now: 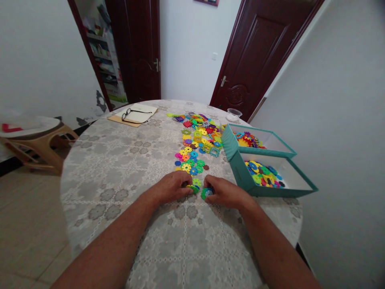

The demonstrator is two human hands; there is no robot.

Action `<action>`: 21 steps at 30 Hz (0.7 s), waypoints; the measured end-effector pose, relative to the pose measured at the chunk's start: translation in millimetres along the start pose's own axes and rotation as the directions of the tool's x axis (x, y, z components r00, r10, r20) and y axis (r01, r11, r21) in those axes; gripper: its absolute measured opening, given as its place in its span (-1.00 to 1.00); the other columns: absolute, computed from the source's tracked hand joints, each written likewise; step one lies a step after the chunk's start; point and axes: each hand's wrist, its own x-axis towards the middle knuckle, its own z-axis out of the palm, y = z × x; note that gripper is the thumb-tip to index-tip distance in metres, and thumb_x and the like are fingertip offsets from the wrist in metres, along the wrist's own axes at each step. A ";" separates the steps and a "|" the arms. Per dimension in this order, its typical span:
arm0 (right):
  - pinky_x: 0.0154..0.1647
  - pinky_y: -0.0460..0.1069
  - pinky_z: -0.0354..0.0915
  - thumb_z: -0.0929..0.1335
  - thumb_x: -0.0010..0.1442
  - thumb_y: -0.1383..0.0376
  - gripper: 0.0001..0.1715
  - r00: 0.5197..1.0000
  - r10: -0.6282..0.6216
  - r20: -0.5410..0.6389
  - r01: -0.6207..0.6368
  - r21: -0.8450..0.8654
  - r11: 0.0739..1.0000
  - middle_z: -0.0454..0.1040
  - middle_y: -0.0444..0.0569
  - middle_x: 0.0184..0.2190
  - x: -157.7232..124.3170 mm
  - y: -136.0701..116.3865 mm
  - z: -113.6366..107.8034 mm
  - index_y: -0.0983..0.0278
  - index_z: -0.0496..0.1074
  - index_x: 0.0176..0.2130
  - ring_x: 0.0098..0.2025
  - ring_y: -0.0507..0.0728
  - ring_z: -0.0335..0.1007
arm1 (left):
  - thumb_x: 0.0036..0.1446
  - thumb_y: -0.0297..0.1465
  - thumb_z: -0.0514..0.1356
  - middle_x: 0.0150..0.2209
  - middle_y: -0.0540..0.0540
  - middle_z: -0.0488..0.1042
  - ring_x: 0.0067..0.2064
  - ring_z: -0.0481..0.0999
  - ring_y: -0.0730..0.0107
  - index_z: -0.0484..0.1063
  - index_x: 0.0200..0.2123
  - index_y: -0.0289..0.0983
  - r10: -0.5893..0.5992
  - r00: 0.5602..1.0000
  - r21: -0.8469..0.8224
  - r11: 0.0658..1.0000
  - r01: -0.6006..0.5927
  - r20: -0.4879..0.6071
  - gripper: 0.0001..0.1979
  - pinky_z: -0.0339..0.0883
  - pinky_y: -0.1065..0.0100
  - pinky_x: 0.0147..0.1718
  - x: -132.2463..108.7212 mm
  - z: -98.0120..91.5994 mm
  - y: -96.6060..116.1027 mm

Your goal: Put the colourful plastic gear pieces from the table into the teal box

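Near the middle of the table, my left hand [176, 187] pinches several flat, notched plastic discs [194, 188], green and yellow among them. A short gap away, my right hand [221, 191] grips another green and blue notched disc [206, 194] between thumb and fingers. How many discs each hand holds is partly hidden by the fingers. Just beyond both hands lies a spread of loose notched discs [186, 167] in yellow, blue, green, pink and brown. Farther back it runs into a heap of gear-shaped pieces [204, 132].
A teal two-part box [246, 178] stands open at the right, with coloured pieces in both compartments. Eyeglasses [128, 114] rest on a paper notebook [140, 110] at the far left. A clear plastic bowl [234, 113] sits at the back edge of the round, cloth-covered table [126, 160].
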 end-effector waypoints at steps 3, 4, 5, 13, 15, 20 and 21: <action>-0.27 -0.07 0.15 0.39 0.13 0.38 -0.73 0.999 -0.037 -0.027 0.039 0.075 0.996 0.49 -0.17 -0.28 1.0 0.0 -0.5 0.20 0.41 -0.12 -0.27 0.08 0.35 | 0.16 -0.32 0.27 -0.35 0.02 0.48 -0.33 0.37 0.38 0.50 -0.25 -0.22 -0.011 1.000 -0.034 0.999 0.010 -0.018 -0.89 0.09 0.37 -0.35 0.5 1.3 -1.2; -0.23 -0.07 0.18 0.37 0.16 0.38 -0.76 0.997 -0.054 -0.062 0.060 0.094 0.994 0.50 -0.16 -0.26 2.3 -0.5 0.3 0.20 0.42 -0.13 -0.24 0.08 0.36 | 0.16 -0.32 0.27 -0.36 0.02 0.47 -0.34 0.37 0.38 0.50 -0.26 -0.22 -0.016 0.999 -0.049 0.999 0.015 -0.031 -0.89 0.09 0.37 -0.36 0.8 1.5 -1.3; -0.18 -0.06 0.20 0.35 0.19 0.39 -0.79 0.992 -0.065 -0.110 0.077 0.106 0.991 0.50 -0.15 -0.24 3.9 -1.2 1.7 0.20 0.43 -0.13 -0.21 0.09 0.38 | 0.16 -0.31 0.27 -0.38 0.03 0.45 -0.35 0.35 0.39 0.49 -0.28 -0.23 -0.023 0.999 -0.065 0.998 0.020 -0.043 -0.89 0.08 0.36 -0.36 1.0 1.7 -1.3; -0.12 -0.03 0.24 0.31 0.20 0.38 -0.81 0.966 -0.034 -0.258 0.109 0.283 0.953 0.50 -0.13 -0.25 16.8 -13.0 18.4 0.22 0.46 -0.17 -0.17 0.11 0.38 | 0.20 -0.26 0.25 -0.50 0.08 0.37 -0.43 0.29 0.45 0.44 -0.34 -0.24 -0.113 0.993 -0.155 0.982 0.105 -0.043 -0.83 0.00 0.37 -0.42 0.9 -0.7 1.4; -0.14 -0.04 0.23 0.33 0.18 0.37 -0.79 0.971 -0.028 -0.236 0.109 0.335 0.936 0.50 -0.15 -0.25 18.1 -16.3 19.2 0.23 0.48 -0.16 -0.18 0.11 0.37 | 0.20 -0.27 0.25 -0.50 0.08 0.37 -0.43 0.30 0.45 0.45 -0.34 -0.24 -0.126 0.991 -0.158 0.980 0.119 -0.039 -0.84 0.00 0.37 -0.42 1.5 -0.7 1.4; -0.18 -0.04 0.23 0.40 0.21 0.26 -0.81 0.971 0.004 -0.240 0.099 0.416 0.904 0.50 -0.15 -0.24 21.0 -23.6 22.5 0.22 0.47 -0.14 -0.19 0.10 0.36 | 0.15 -0.28 0.26 -0.49 0.08 0.38 -0.41 0.31 0.45 0.44 -0.37 -0.24 -0.124 0.990 -0.177 0.978 0.112 -0.061 -0.84 0.04 0.39 -0.42 4.4 1.4 -1.7; -0.18 -0.04 0.23 0.41 0.23 0.21 -0.80 0.969 0.007 -0.248 0.101 0.421 0.901 0.51 -0.14 -0.23 21.6 -24.3 23.6 0.22 0.47 -0.13 -0.19 0.10 0.36 | 0.15 -0.27 0.26 -0.49 0.08 0.38 -0.41 0.31 0.45 0.44 -0.37 -0.24 -0.125 0.990 -0.180 0.977 0.111 -0.065 -0.84 0.05 0.40 -0.42 4.9 1.8 -2.3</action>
